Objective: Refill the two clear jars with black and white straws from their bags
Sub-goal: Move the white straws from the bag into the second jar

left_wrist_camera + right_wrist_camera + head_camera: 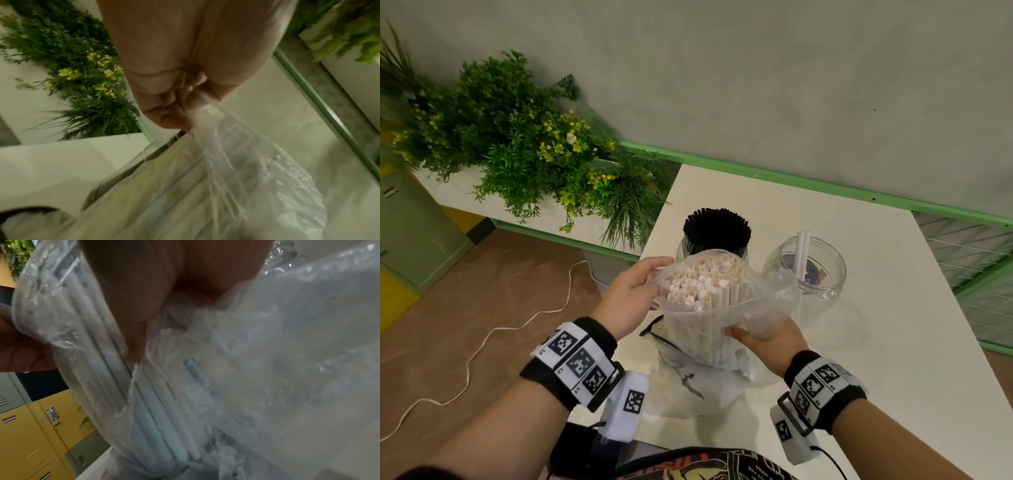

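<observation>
I stand at a white table (859,342) set against a grey wall, with a planter of green and yellow plants (524,144) off to my left and a white cable (482,342) trailing over the brown floor.

Before me, held upright above the table, is a clear plastic bag (756,308) packed with white straws (705,284), their open ends facing up at me. My left hand (630,298) pinches the left side of the bag's mouth; the wrist view shows the film gathered between its fingers (174,113). My right hand (767,339) grasps the near right side, thumb pressed over plastic and straws. Together they spread the mouth open.

Behind the bag stands one jar, already crammed with black straws (717,229). To its right sits the second clear jar (804,267), round, holding only two white straws (803,253).

I judge the black half done and the white refill just starting. The next move calls for freeing one hand to draw a bundle out, or tilting the bag's mouth over the right jar.

A second, crumpled bag (688,383) lies on the table beneath my hands. The loose film and the two straws leaning in the jar's mouth could snag the bundle going in.
</observation>
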A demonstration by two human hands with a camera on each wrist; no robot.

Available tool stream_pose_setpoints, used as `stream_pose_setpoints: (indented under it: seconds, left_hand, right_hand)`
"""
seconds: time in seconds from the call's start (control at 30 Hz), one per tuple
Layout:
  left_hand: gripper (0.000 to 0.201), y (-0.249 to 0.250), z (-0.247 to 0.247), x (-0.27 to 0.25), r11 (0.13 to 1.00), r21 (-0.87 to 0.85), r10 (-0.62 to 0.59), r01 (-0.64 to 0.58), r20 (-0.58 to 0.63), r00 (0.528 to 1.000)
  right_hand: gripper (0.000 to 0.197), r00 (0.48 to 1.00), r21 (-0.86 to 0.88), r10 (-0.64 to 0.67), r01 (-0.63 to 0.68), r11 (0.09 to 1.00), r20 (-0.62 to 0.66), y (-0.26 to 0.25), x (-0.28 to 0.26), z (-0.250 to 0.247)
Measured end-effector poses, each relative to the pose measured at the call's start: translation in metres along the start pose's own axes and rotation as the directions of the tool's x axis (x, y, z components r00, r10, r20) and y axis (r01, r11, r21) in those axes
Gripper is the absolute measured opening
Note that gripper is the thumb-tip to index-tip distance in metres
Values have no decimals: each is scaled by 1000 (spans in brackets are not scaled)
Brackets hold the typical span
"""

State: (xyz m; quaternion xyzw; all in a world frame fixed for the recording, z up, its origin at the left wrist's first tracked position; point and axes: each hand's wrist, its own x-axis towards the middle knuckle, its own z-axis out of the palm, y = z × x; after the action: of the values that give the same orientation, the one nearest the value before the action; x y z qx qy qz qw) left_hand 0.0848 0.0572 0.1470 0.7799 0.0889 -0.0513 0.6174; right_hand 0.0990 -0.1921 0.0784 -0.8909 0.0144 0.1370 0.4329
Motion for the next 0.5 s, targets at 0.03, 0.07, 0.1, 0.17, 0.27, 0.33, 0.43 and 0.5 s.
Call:
stream_pose_setpoints:
  seconds: [0.03,0.07,0.1,0.17,0.27,0.33,0.43,0.5]
  left_hand:
    - [46,2,1,1,998,-56,-35,34,-13,999]
    - [43,3,3,1,992,-106,-63,61,-18,998]
    - [40,4,4,0,987,-140,-82,79,-16,996]
    - [32,1,8,1,976,-202,-85,82,-5,996]
    - [27,-9,13,5,957,-281,-89,75,-40,995]
    - [34,-19,14,9,941,-320,-133,113,-44,990]
    - [42,-25,14,13,935,-303,-183,185,34,983]
    - [39,-25,13,16,960,-230,-159,159,17,987]
  right_hand:
    - [54,1000,-2,9,-9,1000,7,1,1,1]
    - [64,1000,-6,11,-11,1000,15,4,2,2]
    - [75,1000,-5,16,-16,1000,19,7,4,3]
    - [84,1000,13,18,-19,1000,15,12,5,4]
    - [52,1000,62,10,-10,998,7,4,1,3]
    - [30,1000,46,-15,14,999,26,-3,-1,2]
    - [22,998,8,-60,60,998,36,-7,-1,4]
    - [24,998,4,-61,61,998,30,-7,-1,4]
